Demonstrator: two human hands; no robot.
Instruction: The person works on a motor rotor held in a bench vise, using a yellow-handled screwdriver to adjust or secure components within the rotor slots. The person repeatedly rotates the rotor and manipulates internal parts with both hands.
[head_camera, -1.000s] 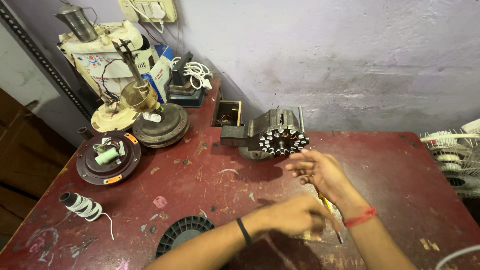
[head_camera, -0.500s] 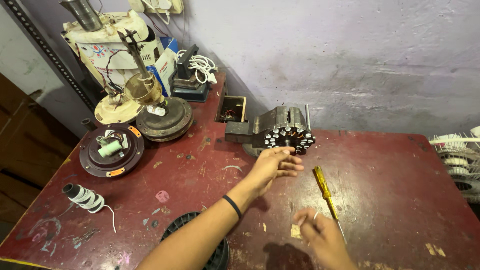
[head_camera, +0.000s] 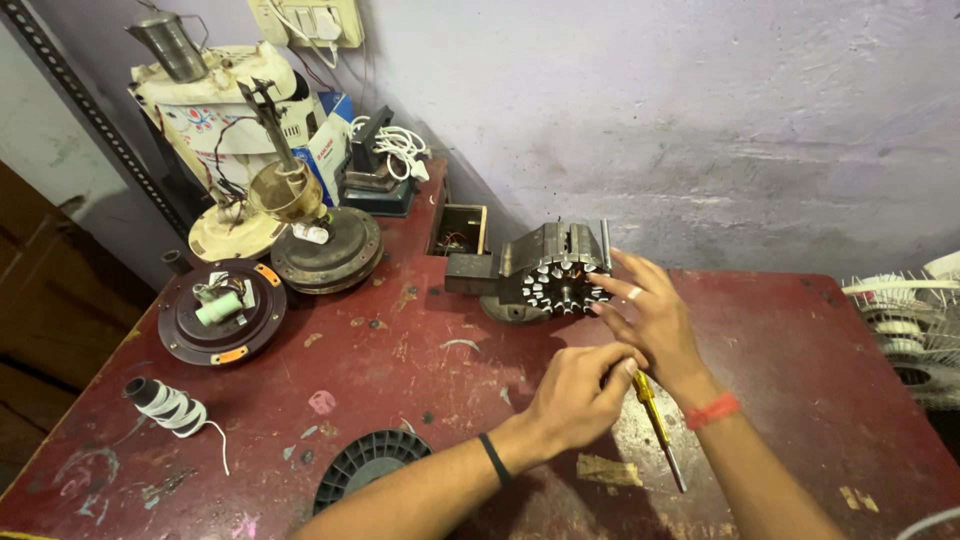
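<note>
head | right hand (head_camera: 655, 320) fingers spread, touching stator (head_camera: 562, 280) | left hand (head_camera: 580, 395) curled beside screwdriver (head_camera: 655, 425)

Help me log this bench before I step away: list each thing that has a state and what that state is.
Slotted metal stator core: clamped in vise, right hand's fingertips touching it.
Yellow-handled screwdriver: flat on the red table, left hand on its handle.
Round brown motor cover: lying flat, untouched.
White-wound spool: on its side.
</note>
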